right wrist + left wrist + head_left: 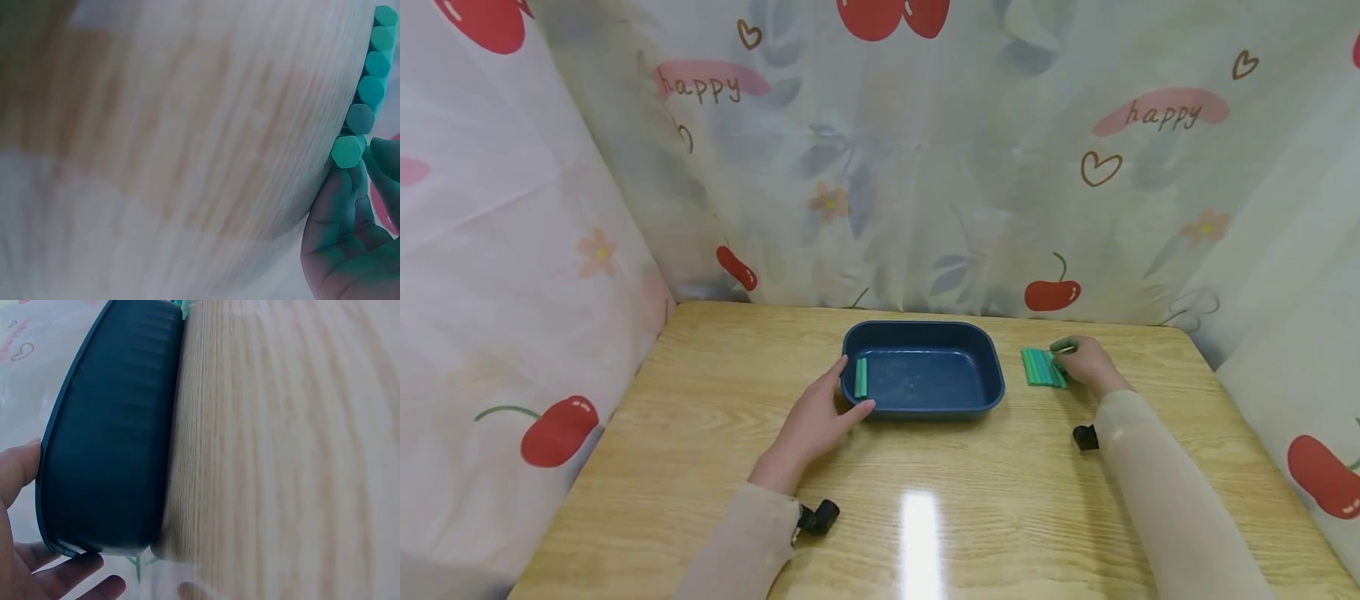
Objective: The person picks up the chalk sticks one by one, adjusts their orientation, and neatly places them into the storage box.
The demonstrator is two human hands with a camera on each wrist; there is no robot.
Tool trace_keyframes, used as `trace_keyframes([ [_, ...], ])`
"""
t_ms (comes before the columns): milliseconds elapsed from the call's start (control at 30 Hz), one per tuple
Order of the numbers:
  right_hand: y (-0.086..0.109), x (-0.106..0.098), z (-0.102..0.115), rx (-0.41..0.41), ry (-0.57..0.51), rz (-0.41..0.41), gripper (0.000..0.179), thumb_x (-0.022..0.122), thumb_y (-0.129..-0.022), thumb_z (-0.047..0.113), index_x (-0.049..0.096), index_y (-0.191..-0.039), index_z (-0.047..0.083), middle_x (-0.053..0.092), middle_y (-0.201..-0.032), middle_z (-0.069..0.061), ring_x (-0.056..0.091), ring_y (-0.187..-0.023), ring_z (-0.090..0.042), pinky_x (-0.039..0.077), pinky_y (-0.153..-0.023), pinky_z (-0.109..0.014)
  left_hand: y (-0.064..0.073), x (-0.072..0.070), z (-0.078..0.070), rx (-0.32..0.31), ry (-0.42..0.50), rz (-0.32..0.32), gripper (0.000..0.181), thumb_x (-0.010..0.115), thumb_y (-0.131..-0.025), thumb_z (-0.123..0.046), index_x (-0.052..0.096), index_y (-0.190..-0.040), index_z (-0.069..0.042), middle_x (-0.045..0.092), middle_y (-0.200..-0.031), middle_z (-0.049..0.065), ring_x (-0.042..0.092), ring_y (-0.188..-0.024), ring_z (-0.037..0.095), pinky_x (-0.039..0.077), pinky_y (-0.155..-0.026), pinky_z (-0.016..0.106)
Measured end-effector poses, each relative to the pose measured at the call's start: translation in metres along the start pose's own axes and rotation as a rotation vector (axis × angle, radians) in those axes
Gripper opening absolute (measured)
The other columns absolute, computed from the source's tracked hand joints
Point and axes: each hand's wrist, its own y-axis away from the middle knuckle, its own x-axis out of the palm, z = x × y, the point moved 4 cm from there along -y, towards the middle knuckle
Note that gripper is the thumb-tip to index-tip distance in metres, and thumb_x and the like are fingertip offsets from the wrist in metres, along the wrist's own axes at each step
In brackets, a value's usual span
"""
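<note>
My left hand (812,421) grips the left front corner of a dark blue rectangular tray (925,382), thumb on the front rim and fingers along the left side. In the left wrist view the tray's outer wall (112,431) fills the middle. A few thin green sticks (861,378) lie side by side inside, against the left end. To the right of the tray, a row of several green and teal sticks (1036,367) rests on the table. My right hand (1088,364) pinches the row's end stick, a green one with a hexagonal end (347,152), between thumb and fingers.
The wooden table (985,508) reaches back to a fabric curtain (917,167) printed with cherries, which also hangs at both sides. Black wrist devices (820,517) are on both cuffs. Glare shows on the table's front.
</note>
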Motion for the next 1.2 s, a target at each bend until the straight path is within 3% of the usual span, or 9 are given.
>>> trace_keyframes([
  [267,-0.003,0.001,0.001,-0.019,0.12,0.026,0.039,0.048,-0.099,0.008,0.055,-0.134,-0.008,0.05,-0.133,-0.034,0.05,-0.117,-0.046,0.041,-0.101,-0.061,0.0,0.001,0.0,-0.003,0.006,0.0,0.092,0.067,-0.09,-0.056,0.021,-0.162,-0.022,0.031,-0.162,0.008,0.029,-0.148,0.029,0.03,-0.116,0.052],
  [567,-0.002,-0.001,0.004,-0.021,0.228,0.048,0.041,0.054,-0.091,0.004,0.057,-0.13,-0.009,0.06,-0.113,-0.029,0.054,-0.096,-0.037,0.047,-0.088,-0.054,-0.001,0.002,0.001,0.003,0.007,-0.001,0.091,0.068,-0.091,-0.053,0.021,-0.161,-0.021,0.031,-0.162,0.008,0.03,-0.148,0.03,0.031,-0.116,0.053],
  [733,0.004,-0.002,0.008,-0.022,0.242,0.058,0.041,0.061,-0.088,0.005,0.058,-0.125,-0.012,0.062,-0.11,-0.029,0.057,-0.094,-0.038,0.049,-0.086,-0.053,0.0,0.002,0.0,0.003,0.013,-0.003,0.091,0.068,-0.091,-0.054,0.022,-0.161,-0.021,0.031,-0.162,0.008,0.03,-0.148,0.03,0.031,-0.116,0.053],
  [933,0.011,-0.007,0.01,-0.012,0.179,0.077,0.043,0.063,-0.091,0.011,0.055,-0.126,-0.013,0.062,-0.113,-0.03,0.06,-0.092,-0.034,0.051,-0.082,-0.047,0.0,0.001,0.0,0.004,0.015,-0.001,0.091,0.068,-0.091,-0.055,0.022,-0.161,-0.021,0.031,-0.162,0.008,0.03,-0.148,0.029,0.03,-0.116,0.052],
  [1200,0.023,-0.011,0.017,0.006,-0.057,0.127,0.052,0.06,-0.093,0.006,0.044,-0.138,-0.015,0.063,-0.101,-0.021,0.062,-0.079,-0.022,0.056,-0.072,-0.036,0.001,-0.001,-0.002,0.004,0.002,0.007,0.093,0.065,-0.09,-0.06,0.02,-0.162,-0.022,0.03,-0.162,0.008,0.03,-0.148,0.029,0.031,-0.116,0.052],
])
